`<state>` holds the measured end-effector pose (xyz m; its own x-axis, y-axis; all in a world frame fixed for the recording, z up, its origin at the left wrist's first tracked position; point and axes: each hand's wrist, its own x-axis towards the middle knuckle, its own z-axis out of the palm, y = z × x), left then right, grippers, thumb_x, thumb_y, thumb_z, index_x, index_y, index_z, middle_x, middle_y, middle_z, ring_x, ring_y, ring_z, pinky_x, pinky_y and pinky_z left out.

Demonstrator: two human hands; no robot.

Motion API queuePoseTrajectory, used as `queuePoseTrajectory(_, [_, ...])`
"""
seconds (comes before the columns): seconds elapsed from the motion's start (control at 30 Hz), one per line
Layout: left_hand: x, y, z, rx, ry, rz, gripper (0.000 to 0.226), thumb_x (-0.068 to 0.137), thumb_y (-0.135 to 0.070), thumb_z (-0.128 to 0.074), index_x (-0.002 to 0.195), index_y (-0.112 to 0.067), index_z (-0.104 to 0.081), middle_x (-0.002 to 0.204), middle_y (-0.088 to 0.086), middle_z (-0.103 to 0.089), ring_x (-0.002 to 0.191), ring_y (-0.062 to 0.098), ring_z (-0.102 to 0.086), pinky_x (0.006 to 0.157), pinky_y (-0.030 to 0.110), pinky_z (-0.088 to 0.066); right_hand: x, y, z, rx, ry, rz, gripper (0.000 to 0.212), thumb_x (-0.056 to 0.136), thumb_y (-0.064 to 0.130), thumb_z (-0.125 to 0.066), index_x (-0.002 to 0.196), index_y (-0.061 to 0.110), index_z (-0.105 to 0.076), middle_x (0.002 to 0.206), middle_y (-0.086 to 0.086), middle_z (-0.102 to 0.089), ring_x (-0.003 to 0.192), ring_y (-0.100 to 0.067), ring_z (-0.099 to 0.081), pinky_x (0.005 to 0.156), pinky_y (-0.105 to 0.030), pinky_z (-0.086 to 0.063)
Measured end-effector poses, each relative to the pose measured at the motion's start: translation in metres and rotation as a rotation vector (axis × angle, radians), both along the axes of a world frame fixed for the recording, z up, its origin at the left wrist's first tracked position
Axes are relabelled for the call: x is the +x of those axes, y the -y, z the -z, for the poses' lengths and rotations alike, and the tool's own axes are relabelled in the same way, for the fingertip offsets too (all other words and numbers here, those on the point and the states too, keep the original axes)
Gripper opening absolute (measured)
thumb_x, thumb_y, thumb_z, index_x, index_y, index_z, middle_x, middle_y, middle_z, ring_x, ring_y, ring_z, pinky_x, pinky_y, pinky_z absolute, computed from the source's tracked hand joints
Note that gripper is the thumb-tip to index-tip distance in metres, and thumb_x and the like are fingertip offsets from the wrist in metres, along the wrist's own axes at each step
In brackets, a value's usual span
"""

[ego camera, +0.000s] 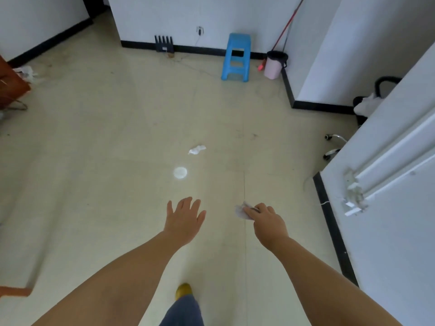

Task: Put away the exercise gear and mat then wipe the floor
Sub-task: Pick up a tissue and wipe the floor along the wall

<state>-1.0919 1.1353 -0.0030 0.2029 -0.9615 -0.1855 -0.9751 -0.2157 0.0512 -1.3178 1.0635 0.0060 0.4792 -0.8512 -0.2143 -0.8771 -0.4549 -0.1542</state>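
Observation:
My right hand (268, 222) pinches a crumpled white tissue (241, 211) out in front of me, above the cream tile floor (117, 149). My left hand (184, 217) is stretched forward beside it, fingers spread and holding nothing. Another crumpled white tissue (197, 149) lies on the floor farther ahead. Just in front of it is a round bright spot (180, 172) on the tiles. No mat or exercise gear shows in this view.
A blue plastic stool (236, 56) stands by the far wall, next to a pink bin (274, 64) and a red-handled mop (286, 27). A white door (388, 172) is at my right, an office chair base (334, 147) behind it. Brown furniture (10, 83) sits at left.

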Motion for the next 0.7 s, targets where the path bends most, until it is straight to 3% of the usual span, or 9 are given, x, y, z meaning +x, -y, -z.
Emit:
queuePoseTrajectory(0.23, [0.085,0.199,0.005,0.014,-0.050,-0.040,0.050,0.101,-0.042,-0.023,0.146,-0.022,-0.025,0.152,0.004,-0.028,0.141,0.018,-0.024,0.115,0.051,-0.009,0.066,0.200,0.007,-0.026,-0.007,0.042,0.065,0.088,0.000,-0.039,0.144,0.034,-0.033,0.127,-0.004,-0.045,0.109,-0.025,-0.045,0.080,-0.032,-0.043])
queuePoseTrajectory(0.43, [0.123,0.371,-0.010,-0.066,-0.031,0.057,0.052,0.098,-0.045,-0.026,0.138,-0.017,-0.044,0.140,0.008,-0.047,0.129,0.024,-0.045,0.111,0.056,-0.021,0.100,0.356,-0.012,-0.024,0.026,0.168,0.061,0.090,0.003,-0.039,0.143,0.033,-0.036,0.128,-0.005,-0.045,0.112,-0.025,-0.045,0.082,-0.034,-0.045])
queuePoseTrajectory(0.57, [0.129,0.480,-0.004,-0.110,-0.053,0.107,0.046,0.098,-0.042,-0.032,0.132,-0.018,-0.051,0.134,0.006,-0.053,0.125,0.023,-0.050,0.109,0.056,-0.026,0.109,0.455,-0.007,-0.005,0.002,0.184,0.061,0.090,0.003,-0.040,0.143,0.033,-0.034,0.129,-0.004,-0.044,0.111,-0.024,-0.045,0.081,-0.032,-0.044])
queuePoseTrajectory(0.7, [0.135,0.600,0.006,-0.012,-0.056,0.125,0.052,0.099,-0.046,-0.018,0.142,-0.023,-0.035,0.147,0.002,-0.037,0.138,0.018,-0.032,0.113,0.052,-0.014,0.108,0.570,0.011,0.002,-0.039,0.187,0.062,0.091,0.002,-0.039,0.145,0.031,-0.031,0.128,-0.004,-0.045,0.109,-0.023,-0.045,0.081,-0.030,-0.044])
